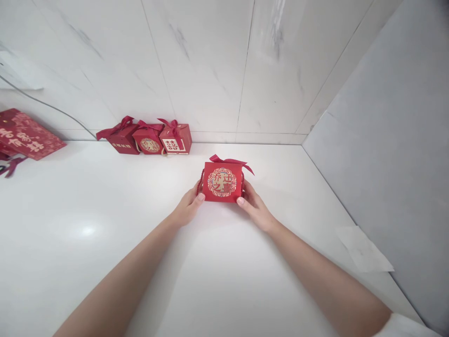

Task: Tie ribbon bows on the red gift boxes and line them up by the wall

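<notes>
Bare forearms reach out over the white counter (87, 243), and between them sits a small red gift box (222, 185) near the far wall. Left hand (187, 206) cups its left side, right hand (253, 203) its right, thumbs on the front edge. Even, light pressure from both sides should keep the card walls from buckling. Its front bears a round patterned medallion; a dark red ribbon (229, 161) bows on top.
</notes>
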A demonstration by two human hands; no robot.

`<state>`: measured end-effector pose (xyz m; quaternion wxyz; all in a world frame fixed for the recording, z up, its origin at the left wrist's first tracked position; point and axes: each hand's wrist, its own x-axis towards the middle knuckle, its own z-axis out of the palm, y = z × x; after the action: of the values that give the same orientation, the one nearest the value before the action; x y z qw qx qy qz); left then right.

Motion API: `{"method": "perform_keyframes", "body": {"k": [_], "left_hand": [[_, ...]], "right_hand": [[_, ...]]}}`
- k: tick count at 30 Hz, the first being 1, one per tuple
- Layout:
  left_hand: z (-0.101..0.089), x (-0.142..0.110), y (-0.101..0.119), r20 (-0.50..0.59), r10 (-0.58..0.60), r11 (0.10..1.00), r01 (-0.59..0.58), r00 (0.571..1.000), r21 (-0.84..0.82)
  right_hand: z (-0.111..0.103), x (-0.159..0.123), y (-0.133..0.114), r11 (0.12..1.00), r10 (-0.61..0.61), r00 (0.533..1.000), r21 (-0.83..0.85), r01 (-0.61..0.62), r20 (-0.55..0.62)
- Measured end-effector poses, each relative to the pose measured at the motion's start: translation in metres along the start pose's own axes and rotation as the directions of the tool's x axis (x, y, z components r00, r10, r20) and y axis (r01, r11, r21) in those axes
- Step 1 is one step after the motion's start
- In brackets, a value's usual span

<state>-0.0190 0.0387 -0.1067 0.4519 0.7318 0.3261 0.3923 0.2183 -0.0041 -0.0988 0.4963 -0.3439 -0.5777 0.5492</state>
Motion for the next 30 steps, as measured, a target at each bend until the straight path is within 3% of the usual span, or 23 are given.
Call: {"method": "perform_keyframes", "body": {"k": [25, 30], "left_hand": [[-0.0007, 0.0003, 0.0035, 0.005, -0.008, 1.000, 0.008, 1.000, -0.001], [0.0071, -0.0004, 0.0049, 0.009, -0.040, 0.999, 0.040, 0.999, -0.027]], "right_hand": [[0.0003, 0.0004, 0.0001, 1.000, 0.003, 1.000, 0.005, -0.003, -0.003], [0.0006, -0.0002, 0.0008, 1.000, 0.006, 1.000, 0.012, -0.006, -0.006]]}}
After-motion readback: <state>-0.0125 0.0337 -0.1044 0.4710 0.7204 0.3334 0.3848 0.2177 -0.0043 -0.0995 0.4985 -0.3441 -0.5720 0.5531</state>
